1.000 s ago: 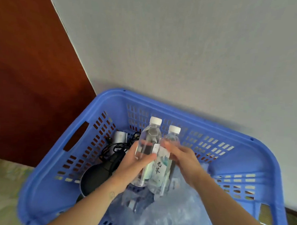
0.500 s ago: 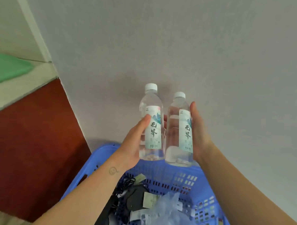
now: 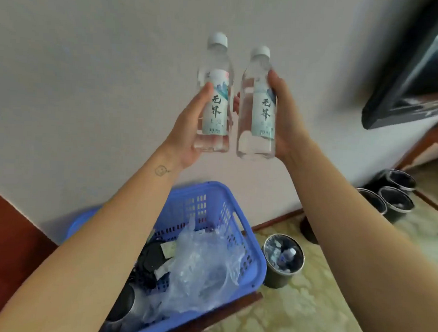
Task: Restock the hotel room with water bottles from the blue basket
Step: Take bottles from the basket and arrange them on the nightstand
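Two clear water bottles with white caps and pale green labels are held upright, side by side, high in front of the white wall. My left hand [image 3: 187,129] grips the left bottle [image 3: 216,95] from its left side. My right hand [image 3: 284,118] grips the right bottle [image 3: 258,107] from its right side. The blue basket [image 3: 245,232] stands below on the floor, partly behind my left forearm. It holds crumpled clear plastic wrap [image 3: 203,270] and dark items with cables.
A small metal bin [image 3: 283,260] with bottles inside stands right of the basket on a patterned carpet. Further black bins [image 3: 392,198] stand by the wall at right. A dark screen [image 3: 413,66] fills the upper right. A red-brown panel [image 3: 5,257] is at left.
Both hands have lifted the two bottles out of the basket and higher up against the wall. The view has swung right, so the bins and screen now show.
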Available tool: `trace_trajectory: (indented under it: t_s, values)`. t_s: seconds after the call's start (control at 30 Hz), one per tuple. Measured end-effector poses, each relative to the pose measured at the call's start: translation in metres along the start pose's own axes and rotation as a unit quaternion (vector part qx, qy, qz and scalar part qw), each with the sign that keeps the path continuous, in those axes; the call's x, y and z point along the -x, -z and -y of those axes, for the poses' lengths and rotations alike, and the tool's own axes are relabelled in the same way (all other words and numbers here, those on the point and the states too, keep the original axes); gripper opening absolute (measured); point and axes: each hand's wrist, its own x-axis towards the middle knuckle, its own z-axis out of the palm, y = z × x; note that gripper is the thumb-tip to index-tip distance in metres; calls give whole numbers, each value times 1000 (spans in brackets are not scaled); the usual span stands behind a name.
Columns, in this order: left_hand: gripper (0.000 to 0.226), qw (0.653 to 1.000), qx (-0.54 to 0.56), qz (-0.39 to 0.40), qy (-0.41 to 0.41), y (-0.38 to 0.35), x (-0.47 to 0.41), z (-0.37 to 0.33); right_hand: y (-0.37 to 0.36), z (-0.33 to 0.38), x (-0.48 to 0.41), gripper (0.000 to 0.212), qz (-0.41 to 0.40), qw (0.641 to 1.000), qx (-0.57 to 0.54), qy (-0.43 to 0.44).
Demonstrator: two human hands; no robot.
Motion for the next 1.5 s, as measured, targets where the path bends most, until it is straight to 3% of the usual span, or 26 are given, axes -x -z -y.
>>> trace_trajectory:
  t_s: [0.13,0.23,0.3,0.43,0.6,0.73,0.93,1.17,1.3,1.4,1.5]
  values:
    - [64,997,15,69,19,-73,27,36,37,25,105,51,-92,995,4,36]
    - [47,992,14,124,17,-129,55,71,60,41,187,53,-271,952,121,78]
    - [39,982,33,183,18,-169,72,90,71,49,241,53,-341,920,155,118]
    - [54,966,59,250,43,-246,96,105,85,66,335,43,-386,906,70,158]
    - [43,939,39,338,58,-342,121,121,108,100,435,41,-394,886,52,240]
    - [38,892,70,439,81,-425,155,134,125,129,511,41,-504,808,127,277]
    - [41,860,74,490,119,-537,206,167,162,160,608,45,-577,729,173,324]
    - [30,825,95,536,150,-645,241,195,196,192,693,44,-659,653,139,347]
    - [55,784,126,578,188,-699,247,211,222,211,725,51,-671,628,116,377]
    - [49,792,108,577,168,-740,247,230,249,225,745,56,-659,623,97,410]
    - [44,781,105,596,152,-788,243,255,286,242,762,61,-709,570,144,389]
